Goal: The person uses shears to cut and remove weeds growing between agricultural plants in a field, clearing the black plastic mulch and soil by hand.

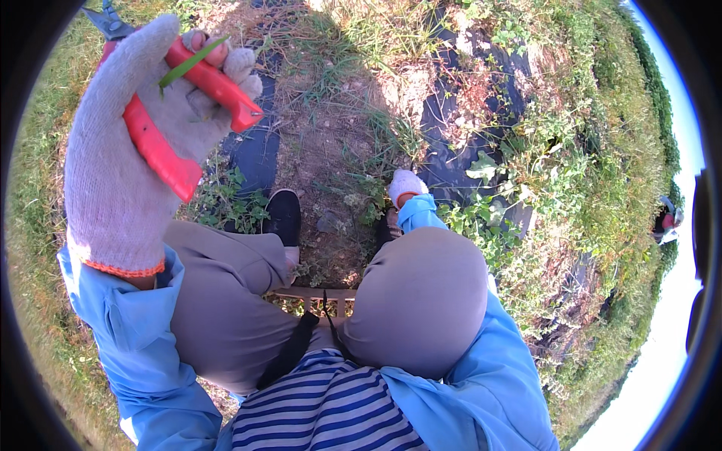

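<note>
My left hand (110,175), in a pale knit glove with an orange cuff, is raised at the upper left with its palm up. It grips pruning shears with red handles (161,149); the handles are spread, and the metal blades (113,25) point to the top left. A green grass blade (192,63) lies across the fingers, where bare fingertips show. Past my right knee, my right hand (407,187) reaches low beside my right shoe (385,228), near weeds (366,197). That glove looks curled, but its fingers are mostly hidden.
Strips of black plastic mulch film (248,146) run along both sides of the bare soil (321,141). Weeds (479,220) grow thick on the right. A slatted wooden edge (307,292) shows between my legs. Far right, a person (667,221) is at the field's edge.
</note>
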### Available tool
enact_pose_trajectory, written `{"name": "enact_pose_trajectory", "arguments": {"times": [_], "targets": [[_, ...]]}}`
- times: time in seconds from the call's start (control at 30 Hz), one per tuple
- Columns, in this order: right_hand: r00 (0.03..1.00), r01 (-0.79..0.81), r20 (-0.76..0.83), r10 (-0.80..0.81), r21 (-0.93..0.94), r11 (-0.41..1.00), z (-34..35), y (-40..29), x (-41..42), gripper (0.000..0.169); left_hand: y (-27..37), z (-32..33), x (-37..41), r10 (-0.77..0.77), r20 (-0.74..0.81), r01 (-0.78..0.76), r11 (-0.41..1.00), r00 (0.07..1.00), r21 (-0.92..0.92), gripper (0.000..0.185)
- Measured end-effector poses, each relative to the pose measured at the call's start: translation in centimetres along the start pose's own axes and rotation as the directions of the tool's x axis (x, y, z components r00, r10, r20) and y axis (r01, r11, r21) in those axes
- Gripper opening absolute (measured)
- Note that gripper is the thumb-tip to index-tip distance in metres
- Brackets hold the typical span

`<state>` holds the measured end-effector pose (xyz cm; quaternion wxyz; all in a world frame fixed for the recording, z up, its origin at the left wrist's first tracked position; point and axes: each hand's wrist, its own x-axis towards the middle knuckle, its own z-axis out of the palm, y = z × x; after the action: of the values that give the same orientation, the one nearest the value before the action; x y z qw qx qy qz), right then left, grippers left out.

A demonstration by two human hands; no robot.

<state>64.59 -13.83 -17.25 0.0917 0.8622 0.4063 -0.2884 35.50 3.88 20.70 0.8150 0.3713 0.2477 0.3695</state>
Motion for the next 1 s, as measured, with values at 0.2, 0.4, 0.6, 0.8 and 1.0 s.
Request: {"name": "enact_pose_trajectory", "arguments": {"times": [0.2, 0.4, 0.6, 0.8, 1.0], "targets": [[0.957, 0.287, 0.086, -0.278, -0.121, 0.950, 0.0, -1.2, 1.1, 0.031, 1.1, -0.2, -0.6, -0.018, -0.024, 0.019, 0.999, 1.000, 0.039, 0.030], [0.894, 0.433, 0.206, -0.399, -0.160, 0.887, -2.9, -0.4, -1.3, 0.037, -1.2, -0.8, 0.2, 0.076, 0.151, -0.077, 0.997, 0.986, -0.003, 0.033], [0.793, 0.593, 0.377, -0.479, -0.296, 0.749, -9.6, -6.9, -2.0, 0.044, 1.2, -1.2, -0.5, 0.014, 0.060, -0.015, 1.000, 0.998, 0.006, 0.030], [0.689, 0.709, 0.286, -0.666, -0.457, 0.537, -14.3, -14.1, 0.1, 0.030, 1.2, -1.6, -0.4, 0.045, -0.033, -0.047, 0.996, 0.998, -0.071, 0.029], [0.540, 0.823, 0.328, -0.776, -0.399, 0.404, -11.8, -20.7, -0.2, 0.024, 1.6, -0.7, -0.2, 0.065, -0.153, -0.077, 0.994, 0.986, -0.079, 0.028]]}}
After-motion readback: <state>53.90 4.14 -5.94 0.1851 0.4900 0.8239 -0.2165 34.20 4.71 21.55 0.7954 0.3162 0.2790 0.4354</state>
